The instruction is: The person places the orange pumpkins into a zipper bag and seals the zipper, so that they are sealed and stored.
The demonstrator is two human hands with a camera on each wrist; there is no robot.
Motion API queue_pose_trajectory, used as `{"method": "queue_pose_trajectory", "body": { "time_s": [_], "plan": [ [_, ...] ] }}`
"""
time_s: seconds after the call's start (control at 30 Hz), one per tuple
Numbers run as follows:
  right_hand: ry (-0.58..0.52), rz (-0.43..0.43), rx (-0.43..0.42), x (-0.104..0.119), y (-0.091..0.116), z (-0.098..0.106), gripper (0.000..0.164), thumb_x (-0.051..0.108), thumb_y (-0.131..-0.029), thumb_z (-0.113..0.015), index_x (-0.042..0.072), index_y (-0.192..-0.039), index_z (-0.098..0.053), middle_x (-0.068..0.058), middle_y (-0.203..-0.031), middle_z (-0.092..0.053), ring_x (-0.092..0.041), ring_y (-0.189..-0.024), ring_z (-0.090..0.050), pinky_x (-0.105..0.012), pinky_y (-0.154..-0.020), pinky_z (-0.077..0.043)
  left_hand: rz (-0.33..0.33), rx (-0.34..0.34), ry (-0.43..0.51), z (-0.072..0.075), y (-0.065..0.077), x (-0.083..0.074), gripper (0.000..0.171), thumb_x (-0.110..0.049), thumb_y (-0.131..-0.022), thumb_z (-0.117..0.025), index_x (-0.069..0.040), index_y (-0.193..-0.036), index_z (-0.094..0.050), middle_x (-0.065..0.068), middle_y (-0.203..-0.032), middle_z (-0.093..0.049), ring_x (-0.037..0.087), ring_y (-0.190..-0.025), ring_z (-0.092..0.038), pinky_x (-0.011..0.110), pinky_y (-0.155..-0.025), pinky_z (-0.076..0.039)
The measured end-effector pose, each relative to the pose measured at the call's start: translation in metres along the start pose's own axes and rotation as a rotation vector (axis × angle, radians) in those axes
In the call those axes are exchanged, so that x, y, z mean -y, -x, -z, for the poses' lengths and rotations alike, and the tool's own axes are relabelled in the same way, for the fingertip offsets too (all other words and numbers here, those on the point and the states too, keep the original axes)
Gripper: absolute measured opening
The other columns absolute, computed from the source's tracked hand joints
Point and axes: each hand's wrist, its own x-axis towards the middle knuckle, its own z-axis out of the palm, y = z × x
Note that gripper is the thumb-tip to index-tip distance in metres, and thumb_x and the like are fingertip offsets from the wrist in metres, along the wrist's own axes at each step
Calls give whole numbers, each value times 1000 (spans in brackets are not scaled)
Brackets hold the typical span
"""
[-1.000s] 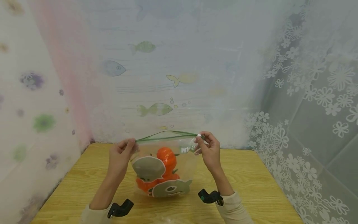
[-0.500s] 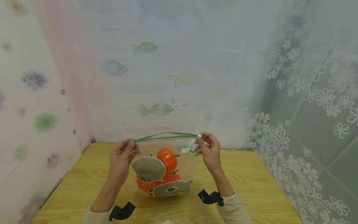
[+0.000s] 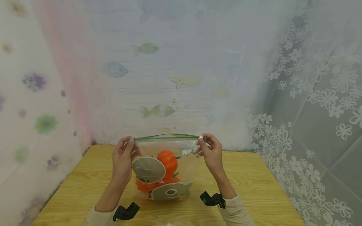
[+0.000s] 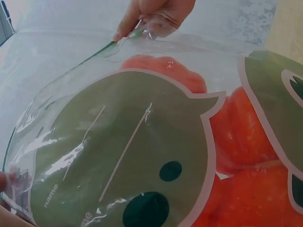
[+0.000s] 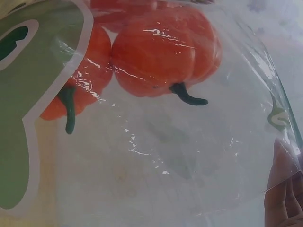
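A clear zip bag (image 3: 186, 168) with green cartoon prints hangs upright between both hands, low over the table. Inside lie several orange pumpkins (image 3: 167, 158) with dark green stems, partly hidden behind the prints. The left hand (image 3: 123, 155) pinches the bag's top left corner between thumb and fingers. At the top right corner, the right hand (image 3: 210, 150) pinches the green zip strip by its white slider (image 3: 201, 137). Slightly apart in the middle, the strip's two edges leave a narrow gap. In the right wrist view, two pumpkin stems (image 5: 189, 96) show through the plastic.
A wood-grain table (image 3: 243, 182) spans the area below the hands. Behind it hangs a fish-print curtain (image 3: 220, 103), with a flower-patterned curtain (image 3: 319, 131) on the right. Black camera mounts (image 3: 126, 212) sit at both wrists.
The left hand has risen slightly and shifted its grip onto the left end of the zip strip. The strip's gap has narrowed and its left end stands higher. The right hand stays nearly still.
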Motion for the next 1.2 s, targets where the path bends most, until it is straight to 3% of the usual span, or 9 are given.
{"method": "queue_pose_trajectory", "body": {
  "time_s": [0.27,0.43,0.63,0.9,1.2],
  "plan": [
    [-7,-4,-16,-1,-1,0,21,6,-102,-61,-10,-115,-58,0,-82,-65,-10,-57,-65,-27,-49,-57,17,30,58,4,1,0,19,-20,-106,-57,-10,-93,-67,-1,-80,-70,13,-67,-65,25,-68,-61],
    [-15,-4,-12,-1,-1,0,21,6,-103,-61,-10,-115,-58,1,-82,-65,-10,-57,-65,-26,-49,-57,-3,29,102,4,4,1,15,-18,-106,-58,-9,-95,-64,1,-79,-73,14,-68,-68,25,-67,-60],
    [-11,0,-4,0,-1,-1,21,6,-103,-59,-11,-114,-57,1,-83,-65,-9,-58,-65,-26,-50,-57,-28,-14,42,1,4,1,11,-20,-106,-55,-10,-103,-59,-1,-78,-70,13,-69,-68,25,-67,-60],
    [8,-12,-3,2,0,-3,22,9,-103,-60,-8,-116,-57,-1,-85,-64,-10,-59,-65,-27,-51,-58,-12,-82,-17,-4,4,-1,17,-26,-106,-56,-9,-109,-58,-3,-71,-62,12,-59,-60,25,-59,-59],
    [7,-1,-9,2,0,-2,21,8,-103,-60,-8,-116,-58,-1,-84,-64,-11,-59,-65,-27,-50,-58,14,-97,-9,-5,2,-5,17,-21,-106,-58,-8,-96,-60,-1,-66,-64,12,-56,-62,26,-55,-58]
  ]
}}
